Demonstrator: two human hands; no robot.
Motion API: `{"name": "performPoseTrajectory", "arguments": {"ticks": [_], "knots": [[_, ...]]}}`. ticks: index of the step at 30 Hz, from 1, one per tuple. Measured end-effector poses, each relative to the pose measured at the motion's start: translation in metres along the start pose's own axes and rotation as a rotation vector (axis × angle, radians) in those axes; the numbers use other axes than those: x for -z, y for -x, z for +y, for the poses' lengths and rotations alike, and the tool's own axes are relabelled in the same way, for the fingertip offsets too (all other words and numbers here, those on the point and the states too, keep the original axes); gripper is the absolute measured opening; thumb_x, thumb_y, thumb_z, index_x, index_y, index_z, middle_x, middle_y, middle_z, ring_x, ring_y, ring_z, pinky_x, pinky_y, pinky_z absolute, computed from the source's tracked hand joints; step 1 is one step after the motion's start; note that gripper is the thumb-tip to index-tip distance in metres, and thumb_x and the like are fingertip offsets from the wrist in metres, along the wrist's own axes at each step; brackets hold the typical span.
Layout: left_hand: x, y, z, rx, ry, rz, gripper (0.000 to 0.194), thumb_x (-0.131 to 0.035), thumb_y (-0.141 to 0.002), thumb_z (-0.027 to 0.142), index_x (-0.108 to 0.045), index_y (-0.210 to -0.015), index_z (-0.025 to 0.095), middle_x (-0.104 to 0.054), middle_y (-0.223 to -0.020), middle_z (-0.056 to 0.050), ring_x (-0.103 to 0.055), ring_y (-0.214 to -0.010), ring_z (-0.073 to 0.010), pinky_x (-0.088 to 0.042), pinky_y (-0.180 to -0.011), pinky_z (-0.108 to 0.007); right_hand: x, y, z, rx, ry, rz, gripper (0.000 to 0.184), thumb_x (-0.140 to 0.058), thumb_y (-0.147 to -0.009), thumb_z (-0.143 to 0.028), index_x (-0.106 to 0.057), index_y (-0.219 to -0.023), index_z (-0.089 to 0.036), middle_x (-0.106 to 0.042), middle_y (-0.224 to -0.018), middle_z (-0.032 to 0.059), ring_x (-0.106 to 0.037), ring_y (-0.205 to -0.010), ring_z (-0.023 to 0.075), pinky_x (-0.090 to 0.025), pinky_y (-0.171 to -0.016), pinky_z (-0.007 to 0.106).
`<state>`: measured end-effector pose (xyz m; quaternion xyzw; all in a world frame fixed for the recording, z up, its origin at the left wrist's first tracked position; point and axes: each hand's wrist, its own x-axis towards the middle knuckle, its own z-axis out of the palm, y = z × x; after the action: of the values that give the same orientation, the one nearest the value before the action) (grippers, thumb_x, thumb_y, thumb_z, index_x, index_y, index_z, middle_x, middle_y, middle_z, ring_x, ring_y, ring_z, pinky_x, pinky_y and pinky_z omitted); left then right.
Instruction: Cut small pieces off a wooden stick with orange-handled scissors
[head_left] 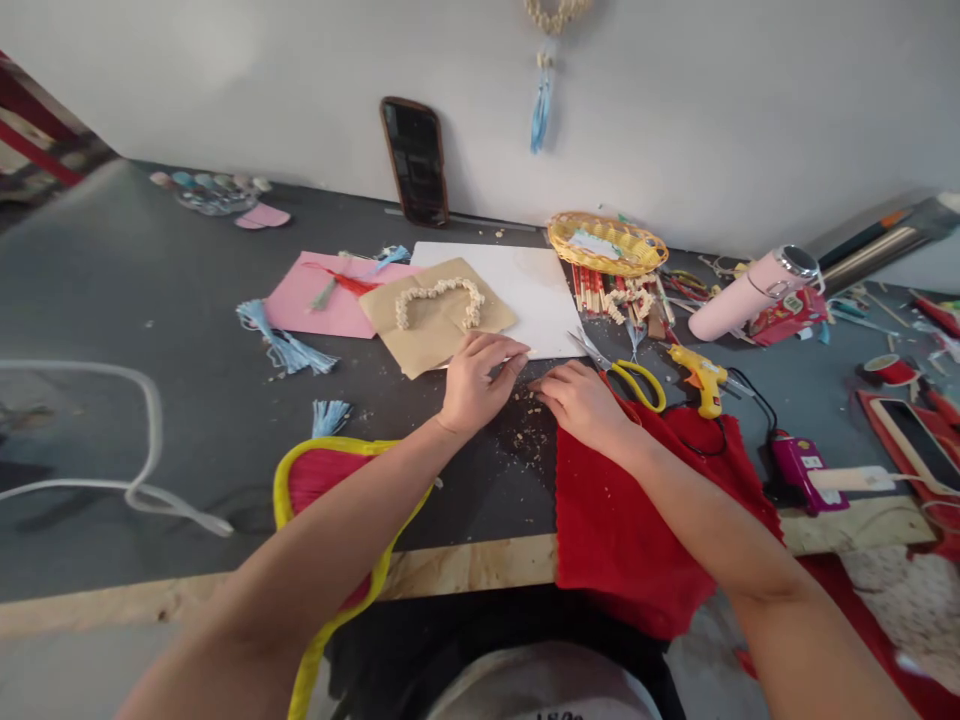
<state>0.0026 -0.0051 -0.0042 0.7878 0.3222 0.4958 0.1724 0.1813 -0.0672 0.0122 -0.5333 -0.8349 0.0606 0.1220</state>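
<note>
My left hand (478,380) is closed in a pinch at the near edge of a white board (536,300). A tiny pale bit shows at its fingertips, too small to name. Just to the right, my right hand (581,398) also pinches, its fingertips low over the dark tabletop; what lies in them is hidden. Pale crumbs (529,440) are scattered between and below the hands. Beyond my left hand, an arch of cream-coloured pieces (441,288) rests on brown paper (405,335). Scissors with yellow handles (637,385) lie beside my right hand.
Red cloth (615,520) hangs over the front edge under my right arm. A yellow glue gun (701,380), a pink flask (750,295) and a purple power socket (810,470) are at right. A wicker basket (607,258) and phone (416,160) stand behind; blue tassels (285,340) lie left.
</note>
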Motion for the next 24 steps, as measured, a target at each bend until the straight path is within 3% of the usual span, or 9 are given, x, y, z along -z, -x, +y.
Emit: {"name": "performPoseTrajectory", "arguments": {"ticks": [10,18,24], "knots": [[0.0,0.0,0.001,-0.004,0.006,0.014,0.017,-0.056,-0.091,0.023,-0.071,-0.092,0.017,-0.073,-0.088,-0.007,-0.063,-0.087,-0.0203,-0.051,-0.083,-0.037,-0.005,-0.009,-0.001,-0.029,0.126,-0.115,0.02,-0.05,-0.095,-0.02,-0.07,-0.098,-0.015,-0.07,-0.095,0.0092,-0.058,-0.092,0.0227,-0.043,-0.089,0.035],[0.0,0.001,0.001,0.027,0.016,0.01,0.018,-0.055,-0.091,0.025,-0.072,-0.092,0.019,-0.073,-0.089,-0.006,-0.063,-0.087,-0.0205,-0.05,-0.083,-0.037,0.009,0.006,-0.001,-0.039,-0.004,-0.022,0.022,-0.049,-0.094,-0.011,-0.07,-0.097,-0.016,-0.07,-0.095,0.0085,-0.059,-0.092,0.0212,-0.046,-0.086,0.034],[0.0,0.002,0.005,0.02,-0.002,-0.016,0.018,-0.055,-0.091,0.026,-0.072,-0.092,0.019,-0.074,-0.089,-0.007,-0.064,-0.087,-0.0205,-0.05,-0.084,-0.038,0.0,0.013,-0.007,0.005,0.006,0.013,0.013,-0.058,-0.092,-0.021,-0.07,-0.091,-0.019,-0.067,-0.093,0.0076,-0.056,-0.091,0.0223,-0.047,-0.086,0.038]]}}
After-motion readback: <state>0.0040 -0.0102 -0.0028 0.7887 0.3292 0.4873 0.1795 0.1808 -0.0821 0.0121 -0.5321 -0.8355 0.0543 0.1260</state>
